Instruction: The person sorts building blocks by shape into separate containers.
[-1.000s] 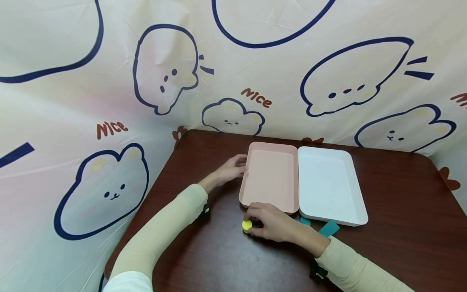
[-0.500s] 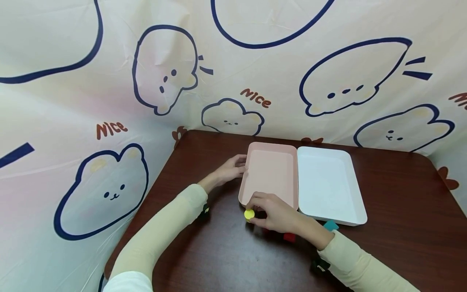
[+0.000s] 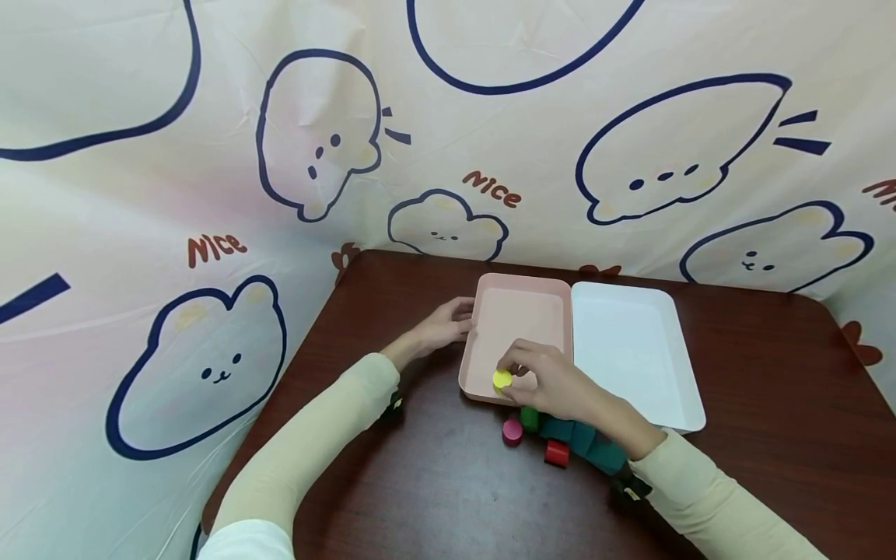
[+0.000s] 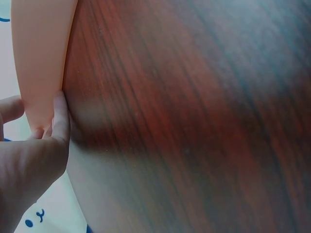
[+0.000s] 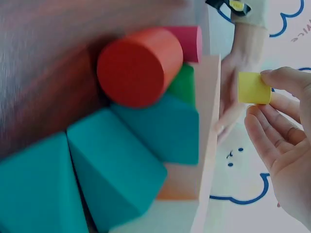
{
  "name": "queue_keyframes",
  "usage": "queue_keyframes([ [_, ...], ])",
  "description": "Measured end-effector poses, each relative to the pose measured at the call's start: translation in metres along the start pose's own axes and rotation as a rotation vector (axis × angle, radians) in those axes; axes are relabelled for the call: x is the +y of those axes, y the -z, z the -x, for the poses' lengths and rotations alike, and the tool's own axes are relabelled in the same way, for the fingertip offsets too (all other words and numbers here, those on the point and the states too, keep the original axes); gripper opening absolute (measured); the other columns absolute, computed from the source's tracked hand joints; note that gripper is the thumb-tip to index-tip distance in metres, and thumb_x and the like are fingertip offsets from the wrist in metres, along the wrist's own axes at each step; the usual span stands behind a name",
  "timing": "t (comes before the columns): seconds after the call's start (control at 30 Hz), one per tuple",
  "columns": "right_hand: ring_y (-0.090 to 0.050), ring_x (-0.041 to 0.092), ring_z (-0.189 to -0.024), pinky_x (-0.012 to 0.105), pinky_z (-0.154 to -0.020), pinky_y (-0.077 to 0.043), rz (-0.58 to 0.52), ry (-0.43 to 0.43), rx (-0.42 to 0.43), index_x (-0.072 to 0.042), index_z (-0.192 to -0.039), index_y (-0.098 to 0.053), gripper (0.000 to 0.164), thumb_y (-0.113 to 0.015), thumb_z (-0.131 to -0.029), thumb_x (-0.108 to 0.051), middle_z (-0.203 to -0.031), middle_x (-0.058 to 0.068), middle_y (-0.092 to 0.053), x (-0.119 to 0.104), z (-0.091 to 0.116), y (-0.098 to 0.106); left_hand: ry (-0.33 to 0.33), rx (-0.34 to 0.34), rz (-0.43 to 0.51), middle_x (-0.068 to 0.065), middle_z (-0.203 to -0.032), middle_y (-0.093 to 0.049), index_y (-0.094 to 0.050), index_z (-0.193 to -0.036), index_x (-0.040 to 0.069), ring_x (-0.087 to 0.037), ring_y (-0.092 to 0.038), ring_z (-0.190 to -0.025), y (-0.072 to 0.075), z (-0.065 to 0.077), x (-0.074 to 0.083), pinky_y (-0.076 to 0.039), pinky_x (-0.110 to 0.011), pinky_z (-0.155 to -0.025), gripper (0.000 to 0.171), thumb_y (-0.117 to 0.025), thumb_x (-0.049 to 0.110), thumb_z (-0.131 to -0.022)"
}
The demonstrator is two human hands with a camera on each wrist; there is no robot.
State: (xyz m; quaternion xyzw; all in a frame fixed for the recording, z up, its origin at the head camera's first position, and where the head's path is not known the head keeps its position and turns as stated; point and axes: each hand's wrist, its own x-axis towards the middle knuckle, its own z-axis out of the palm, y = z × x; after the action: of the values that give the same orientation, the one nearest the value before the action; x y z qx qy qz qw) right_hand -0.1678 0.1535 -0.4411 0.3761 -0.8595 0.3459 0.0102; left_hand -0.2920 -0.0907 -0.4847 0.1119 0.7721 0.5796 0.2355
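Between thumb and fingers, my right hand [image 3: 553,383] pinches a small yellow cylinder block [image 3: 501,379], above the near end of the pink tray [image 3: 500,319]. The right wrist view shows the yellow cylinder block [image 5: 253,88] side-on, raised over the rim. My left hand [image 3: 444,325] lies at the tray's left side. In the left wrist view, fingers of my left hand [image 4: 36,160] touch the tray's outer wall [image 4: 41,58], fairly straight. Before the tray are a pink cylinder [image 3: 512,432], a green block [image 3: 529,420], a red cylinder [image 3: 557,453] and several teal blocks [image 3: 606,457].
A white tray [image 3: 630,350] stands directly right of the pink one on the dark brown table [image 3: 434,498]. The loose blocks lie under my right forearm, close to both trays' near edges. A printed cloth [image 3: 546,140] hangs behind and at the left.
My right hand has carried the yellow cylinder block forward and right, from in front of the pink tray to over it, uncovering the blocks below. The left hand has stayed in place.
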Motion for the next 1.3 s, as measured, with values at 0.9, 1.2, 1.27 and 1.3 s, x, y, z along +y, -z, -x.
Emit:
queue_keyframes([
  [0.9, -0.070, 0.013, -0.093, 0.034, -0.084, -0.063, 0.030, -0.171, 0.089, -0.011, -0.110, -0.075, 0.027, -0.089, -0.087, -0.012, -0.107, -0.004, -0.068, 0.040, 0.018, 0.024, -0.015, -0.001, -0.016, -0.023, -0.161, -0.042, -0.032, -0.162, 0.001, -0.035, -0.044, -0.149, 0.000, 0.001, 0.000, -0.051, -0.046, -0.112, 0.058, -0.054, 0.008, -0.109],
  [1.2, -0.070, 0.015, -0.094, 0.030, -0.082, -0.064, -0.009, -0.190, 0.066, -0.010, -0.110, -0.074, 0.027, -0.088, -0.087, -0.007, -0.106, -0.002, -0.067, 0.050, 0.023, 0.019, -0.016, -0.004, -0.008, -0.022, -0.161, -0.042, -0.034, -0.162, 0.003, -0.034, -0.045, -0.149, 0.001, 0.001, 0.000, -0.051, -0.046, -0.111, 0.057, -0.055, 0.008, -0.109],
  [1.27, -0.070, 0.015, -0.094, 0.029, -0.082, -0.063, -0.020, -0.192, 0.058, -0.009, -0.109, -0.073, 0.027, -0.088, -0.087, -0.006, -0.106, -0.002, -0.067, 0.052, 0.024, 0.017, -0.019, -0.005, -0.005, -0.022, -0.161, -0.042, -0.034, -0.162, 0.003, -0.034, -0.045, -0.149, 0.001, 0.001, -0.001, -0.051, -0.046, -0.112, 0.057, -0.055, 0.008, -0.109],
  [1.3, -0.070, 0.015, -0.094, 0.028, -0.082, -0.063, -0.024, -0.193, 0.055, -0.009, -0.109, -0.073, 0.027, -0.088, -0.087, -0.006, -0.106, -0.002, -0.067, 0.052, 0.025, 0.016, -0.021, -0.004, -0.004, -0.022, -0.161, -0.042, -0.034, -0.162, 0.003, -0.034, -0.045, -0.149, 0.001, 0.001, -0.001, -0.051, -0.046, -0.112, 0.057, -0.055, 0.008, -0.109],
])
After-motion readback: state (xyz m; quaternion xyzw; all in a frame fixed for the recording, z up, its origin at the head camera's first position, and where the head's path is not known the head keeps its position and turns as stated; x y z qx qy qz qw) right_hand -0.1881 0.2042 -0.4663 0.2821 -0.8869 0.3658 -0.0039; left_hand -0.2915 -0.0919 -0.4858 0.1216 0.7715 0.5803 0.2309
